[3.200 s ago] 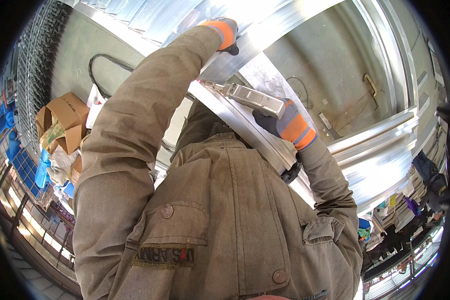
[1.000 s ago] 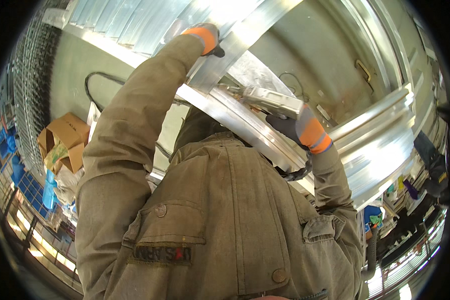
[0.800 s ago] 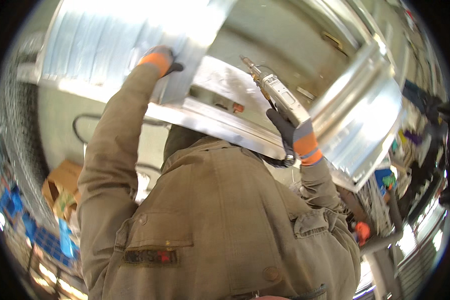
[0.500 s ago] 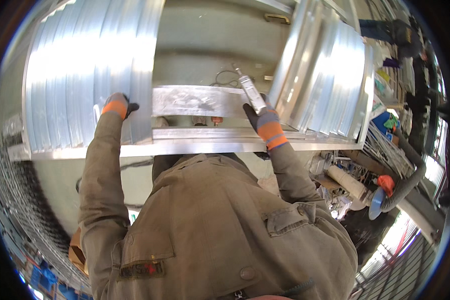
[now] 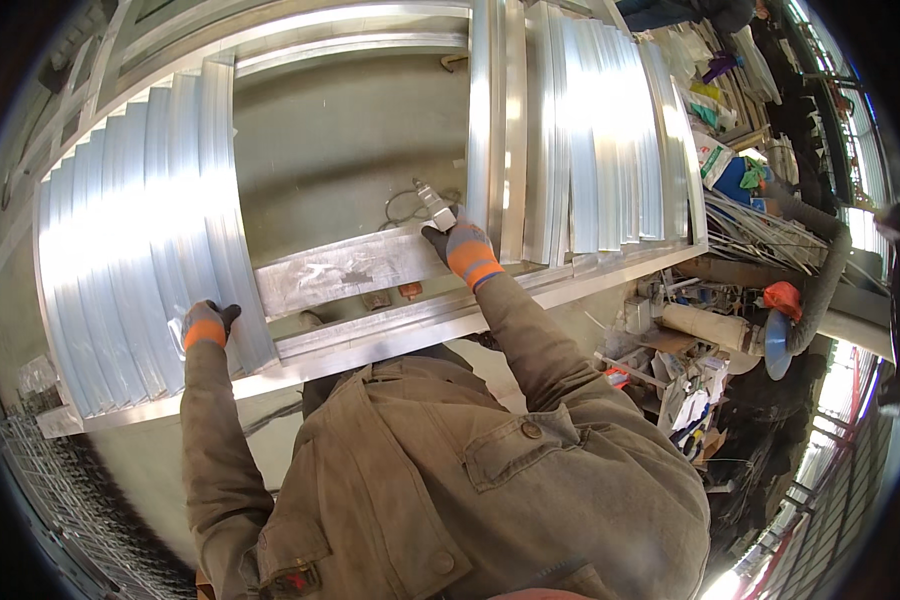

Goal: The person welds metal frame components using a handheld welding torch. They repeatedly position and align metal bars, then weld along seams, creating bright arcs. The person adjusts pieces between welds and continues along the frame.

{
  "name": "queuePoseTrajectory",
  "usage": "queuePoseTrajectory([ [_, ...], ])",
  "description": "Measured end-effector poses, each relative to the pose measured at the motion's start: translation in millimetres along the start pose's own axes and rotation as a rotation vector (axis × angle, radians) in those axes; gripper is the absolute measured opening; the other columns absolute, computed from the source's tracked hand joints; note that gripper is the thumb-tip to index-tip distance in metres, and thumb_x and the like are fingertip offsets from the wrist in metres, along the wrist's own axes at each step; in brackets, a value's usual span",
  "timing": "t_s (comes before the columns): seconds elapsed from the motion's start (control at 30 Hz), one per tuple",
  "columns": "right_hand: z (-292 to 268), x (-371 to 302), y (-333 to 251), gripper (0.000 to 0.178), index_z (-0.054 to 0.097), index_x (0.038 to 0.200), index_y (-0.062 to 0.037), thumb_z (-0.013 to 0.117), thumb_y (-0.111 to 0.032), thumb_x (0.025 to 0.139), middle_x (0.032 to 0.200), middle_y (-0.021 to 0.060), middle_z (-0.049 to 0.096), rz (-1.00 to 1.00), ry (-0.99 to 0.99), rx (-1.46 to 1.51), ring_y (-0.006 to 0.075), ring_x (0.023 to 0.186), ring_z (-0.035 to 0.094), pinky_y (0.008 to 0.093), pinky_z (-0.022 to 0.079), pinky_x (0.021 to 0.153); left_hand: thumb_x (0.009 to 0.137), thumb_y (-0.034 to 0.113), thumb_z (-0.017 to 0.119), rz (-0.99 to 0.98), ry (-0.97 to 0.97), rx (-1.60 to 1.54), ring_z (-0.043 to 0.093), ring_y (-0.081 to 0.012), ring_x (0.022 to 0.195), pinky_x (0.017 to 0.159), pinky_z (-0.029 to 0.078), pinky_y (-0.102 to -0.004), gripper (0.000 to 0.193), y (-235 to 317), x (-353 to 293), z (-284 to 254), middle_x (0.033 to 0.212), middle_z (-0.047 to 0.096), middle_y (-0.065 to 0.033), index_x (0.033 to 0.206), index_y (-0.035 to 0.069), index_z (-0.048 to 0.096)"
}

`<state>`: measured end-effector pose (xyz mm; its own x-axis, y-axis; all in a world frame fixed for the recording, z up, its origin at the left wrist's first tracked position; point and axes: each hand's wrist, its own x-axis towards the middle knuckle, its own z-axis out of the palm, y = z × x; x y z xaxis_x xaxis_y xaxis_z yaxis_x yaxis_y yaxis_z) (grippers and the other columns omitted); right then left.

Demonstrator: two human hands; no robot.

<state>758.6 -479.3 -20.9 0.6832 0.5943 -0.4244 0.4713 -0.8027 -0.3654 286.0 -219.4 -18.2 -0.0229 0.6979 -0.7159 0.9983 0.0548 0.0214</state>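
In an orange-and-grey glove with dark fingers, my right hand point(image 5: 462, 247) is closed around a pale, tube-shaped tool point(image 5: 434, 206) with a narrow tip pointing away from me. It is above the far side of a flat metal bar point(image 5: 355, 268) in the frame's opening. On the left, my gloved left hand point(image 5: 208, 325) lies on ribbed, shiny metal slats point(image 5: 150, 230), its thumb standing apart from the fingers. The fingers' far ends are partly hidden. A small pale object or reflection shows beside this hand; I cannot tell which.
The metal frame's near rail point(image 5: 370, 335) runs in front of my body. More metal slats point(image 5: 595, 140) fill its right side. A thin looped cable point(image 5: 400, 205) shows beyond the tool. Further right are long thin strips point(image 5: 760, 245), a grey hose point(image 5: 825, 270) and a cluttered workbench point(image 5: 670, 365).
The view has turned, so the frame now slants up to the right. My right hand and the tool appear further left over the opening. My left hand is still on the slats.
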Motion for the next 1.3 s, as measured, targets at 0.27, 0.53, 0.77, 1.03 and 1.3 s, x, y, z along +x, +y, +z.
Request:
queuePoseTrajectory([
  [0.27, -21.1, -15.5, 34.6, 0.055, 0.064, 0.147, -0.0077, 0.074, -0.038, 0.102, 0.128, 0.0267, 0.079, -0.152, -0.090, 0.275, 0.0480, 0.126, 0.073, 0.0531, 0.058, 0.109, 0.093, 0.057, 0.091, 0.008, 0.144, 0.009, 0.077, -0.0252, 0.070, 0.071, 0.059, -0.0440, 0.048, -23.1, 28.1, 30.6, 0.079, 0.082, -0.0063, 0.097, 0.009, 0.085],
  [0.53, -39.0, 10.8, 100.4, 0.094, 0.035, 0.177, -0.0056, 0.080, -0.043, 0.103, 0.171, 0.0280, 0.050, 0.119, 0.410, 0.014, 0.0465, 0.159, 0.048, 0.0505, 0.043, 0.130, 0.090, 0.057, 0.093, 0.020, 0.166, -0.059, 0.080, -0.0307, 0.081, 0.079, 0.061, -0.0465, 0.050, -22.0, 14.4, 28.9, 0.086, 0.085, -0.0114, 0.102, 0.008, 0.087],
  [0.77, -0.4, 45.4, 143.7, 0.122, 0.034, 0.175, 0.0071, 0.091, -0.060, 0.091, 0.164, 0.0404, 0.053, -0.049, 0.345, 0.128, 0.0577, 0.139, 0.061, 0.0581, 0.048, 0.121, 0.087, 0.065, 0.089, 0.098, 0.178, 0.001, 0.081, -0.0432, 0.104, 0.098, 0.061, -0.0530, 0.062, -22.2, 8.3, 25.9, 0.105, 0.087, -0.0220, 0.104, 0.005, 0.089],
  [1.03, -79.0, -36.4, 43.6, 0.108, 0.041, 0.168, 0.0073, 0.099, -0.029, 0.085, 0.142, 0.0301, 0.072, -0.122, 0.427, 0.311, 0.0410, 0.132, 0.071, 0.0462, 0.056, 0.113, 0.098, 0.053, 0.086, 0.058, 0.421, -0.109, 0.082, -0.0330, 0.109, 0.097, 0.062, -0.0475, 0.054, 5.5, -45.4, 21.3, 0.119, 0.086, -0.0147, 0.128, 0.008, 0.082],
  [1.3, -47.2, -128.2, -108.8, 0.093, 0.043, 0.169, 0.0064, 0.092, -0.027, 0.098, 0.138, 0.0181, 0.073, -0.425, -0.147, 0.827, 0.0229, 0.120, 0.072, 0.0375, 0.060, 0.104, 0.107, 0.042, 0.082, 0.604, 0.104, -0.882, 0.077, -0.0212, 0.104, 0.091, 0.063, -0.0379, 0.054, 78.6, -97.7, 29.6, 0.116, 0.084, -0.0115, 0.142, 0.001, 0.077],
])
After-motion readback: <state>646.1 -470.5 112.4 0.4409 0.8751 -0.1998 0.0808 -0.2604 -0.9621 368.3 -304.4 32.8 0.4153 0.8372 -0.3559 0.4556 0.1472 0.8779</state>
